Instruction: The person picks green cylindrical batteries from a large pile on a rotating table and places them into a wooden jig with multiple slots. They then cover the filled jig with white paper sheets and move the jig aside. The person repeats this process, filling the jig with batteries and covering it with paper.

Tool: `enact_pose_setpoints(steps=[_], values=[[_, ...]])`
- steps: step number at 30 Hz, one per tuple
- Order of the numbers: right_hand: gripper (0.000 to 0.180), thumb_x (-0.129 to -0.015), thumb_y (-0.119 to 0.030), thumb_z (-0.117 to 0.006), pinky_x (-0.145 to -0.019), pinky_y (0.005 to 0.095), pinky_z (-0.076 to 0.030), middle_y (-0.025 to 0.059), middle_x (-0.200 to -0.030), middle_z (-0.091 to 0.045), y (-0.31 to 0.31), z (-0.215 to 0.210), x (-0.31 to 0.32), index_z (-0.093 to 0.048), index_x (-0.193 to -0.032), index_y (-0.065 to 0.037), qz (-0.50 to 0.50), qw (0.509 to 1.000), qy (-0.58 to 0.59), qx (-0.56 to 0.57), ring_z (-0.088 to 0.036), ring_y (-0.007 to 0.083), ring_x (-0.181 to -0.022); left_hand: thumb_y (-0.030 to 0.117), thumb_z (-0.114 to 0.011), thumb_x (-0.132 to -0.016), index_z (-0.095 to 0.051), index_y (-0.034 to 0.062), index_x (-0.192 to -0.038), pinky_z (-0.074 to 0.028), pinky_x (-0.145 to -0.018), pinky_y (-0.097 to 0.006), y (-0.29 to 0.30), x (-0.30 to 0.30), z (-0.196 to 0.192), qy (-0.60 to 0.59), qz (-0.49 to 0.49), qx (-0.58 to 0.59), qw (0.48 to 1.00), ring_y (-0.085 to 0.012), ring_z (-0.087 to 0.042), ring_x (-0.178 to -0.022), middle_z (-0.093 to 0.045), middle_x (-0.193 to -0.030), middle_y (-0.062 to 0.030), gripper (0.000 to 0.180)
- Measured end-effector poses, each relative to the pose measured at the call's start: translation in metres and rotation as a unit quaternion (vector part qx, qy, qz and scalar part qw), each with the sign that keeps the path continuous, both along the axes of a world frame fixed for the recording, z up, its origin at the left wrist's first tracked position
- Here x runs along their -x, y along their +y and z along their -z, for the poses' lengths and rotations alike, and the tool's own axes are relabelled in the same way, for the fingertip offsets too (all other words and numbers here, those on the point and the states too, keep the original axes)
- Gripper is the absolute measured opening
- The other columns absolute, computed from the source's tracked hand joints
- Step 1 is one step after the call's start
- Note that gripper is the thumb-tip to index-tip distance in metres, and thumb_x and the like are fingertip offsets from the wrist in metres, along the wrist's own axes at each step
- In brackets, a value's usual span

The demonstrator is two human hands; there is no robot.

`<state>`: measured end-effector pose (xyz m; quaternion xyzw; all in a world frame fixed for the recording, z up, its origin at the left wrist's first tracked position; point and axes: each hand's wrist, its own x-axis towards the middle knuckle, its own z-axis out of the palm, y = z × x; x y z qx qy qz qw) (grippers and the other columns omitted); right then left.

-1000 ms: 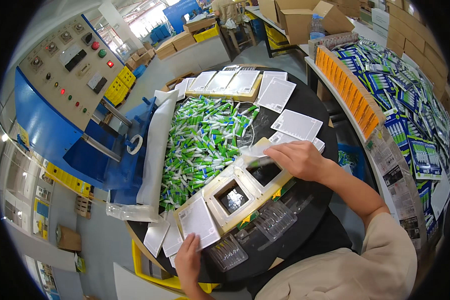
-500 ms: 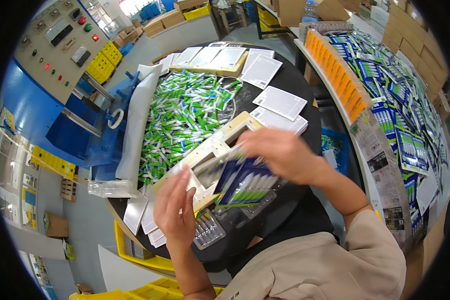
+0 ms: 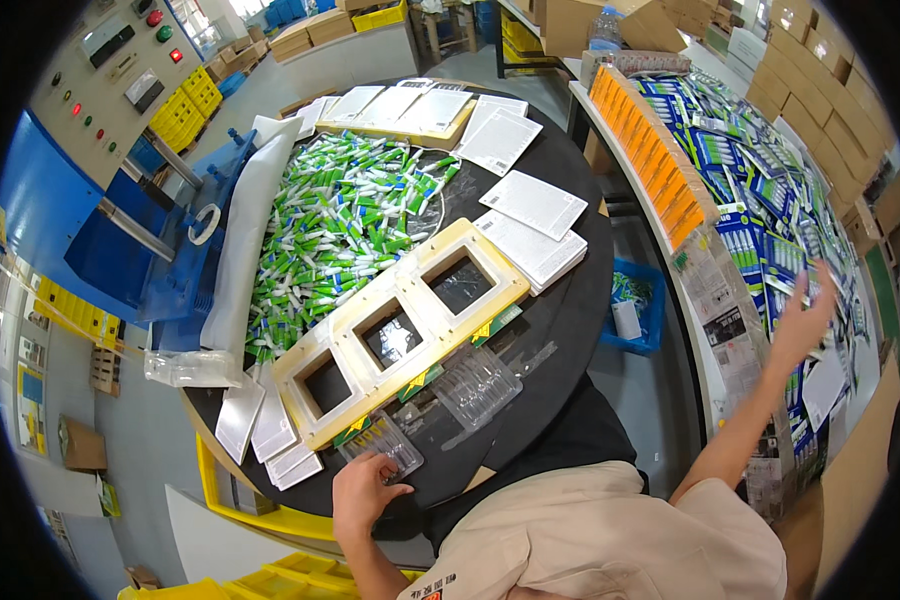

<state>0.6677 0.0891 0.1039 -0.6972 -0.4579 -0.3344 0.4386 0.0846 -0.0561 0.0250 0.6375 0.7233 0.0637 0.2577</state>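
My left hand is at the near edge of the round black table, its fingers curled on the corner of a clear plastic blister tray. A second clear blister tray lies to the right of it. Just beyond the trays sits a cream frame with three rectangular openings, dark table surface showing through them. My right hand is stretched far out to the right, fingers apart, over a heap of blue-and-green blister packs. No pack shows in its grasp.
Loose green-and-white tubes are heaped on the table's left side. White printed cards lie in stacks around the rim. A blue machine stands at the left. Orange dividers edge the side bench; a blue bin sits below.
The blister packs held over the frame have left it; my right hand has swung right to the pack heap. My left hand has come down to the blister tray.
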Motion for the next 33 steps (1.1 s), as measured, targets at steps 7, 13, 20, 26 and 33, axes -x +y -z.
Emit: enact_pose_setpoints(steps=[7, 13, 20, 26, 33], values=[[0.039, -0.074, -0.035, -0.084, -0.086, 0.0358, -0.049, 0.0026, -0.105, -0.062, 0.005, 0.085, 0.293, -0.069, -0.102, -0.012, -0.64, 0.609, -0.236, 0.406, -0.059, 0.0211, -0.107, 0.018, -0.088, -0.068, -0.077, 0.008, -0.085, -0.053, -0.068, -0.038, -0.004, -0.001, 0.001, -0.031, -0.026, -0.021, 0.999, -0.0281, -0.07, -0.078, -0.069, -0.082, -0.0082, 0.023], [0.019, -0.086, -0.027, -0.074, -0.076, 0.0353, -0.05, 0.0028, -0.089, -0.06, 0.023, 0.107, 0.299, -0.067, -0.09, -0.01, -0.724, 0.506, -0.295, 0.366, -0.063, 0.0214, -0.094, 0.018, -0.088, -0.071, -0.079, 0.0068, -0.089, -0.053, -0.066, -0.037, -0.011, 0.003, 0.005, -0.061, -0.041, -0.055, 0.996, -0.0271, -0.07, -0.073, -0.069, -0.082, -0.0093, 0.023], [0.012, -0.082, 0.003, -0.076, -0.07, 0.034, -0.056, 0.0109, -0.088, -0.071, 0.027, 0.021, 0.323, -0.075, -0.094, -0.001, -0.79, 0.546, 0.107, 0.258, -0.068, 0.0271, -0.078, 0.024, -0.085, -0.075, -0.078, 0.0088, -0.087, -0.053, -0.067, -0.039, -0.017, 0.01, 0.007, -0.088, -0.043, -0.061, 0.993, -0.0287, -0.068, -0.075, -0.069, -0.082, -0.0075, 0.021], [0.004, -0.076, -0.005, -0.067, -0.064, 0.0344, -0.054, 0.0076, -0.084, -0.062, 0.043, 0.054, 0.447, -0.067, -0.079, -0.004, -0.77, 0.616, -0.148, 0.074, -0.064, 0.0232, -0.078, 0.024, -0.081, -0.079, -0.077, 0.0089, -0.086, -0.053, -0.069, -0.042, -0.02, 0.01, 0.01, -0.098, -0.024, -0.087, 0.991, -0.0314, -0.068, -0.08, -0.07, -0.085, -0.0068, 0.017], [0.011, -0.079, -0.015, -0.073, -0.071, 0.0366, -0.055, 0.0061, -0.085, -0.063, 0.039, 0.115, 0.528, -0.068, -0.078, -0.005, -0.816, 0.481, -0.186, 0.261, -0.065, 0.0253, -0.088, 0.009, -0.087, -0.074, -0.077, 0.0028, -0.092, -0.055, -0.069, -0.036, -0.027, 0.022, 0.009, -0.117, -0.17, -0.319, 0.925, -0.0294, -0.069, -0.077, -0.072, -0.089, -0.0118, 0.021]])
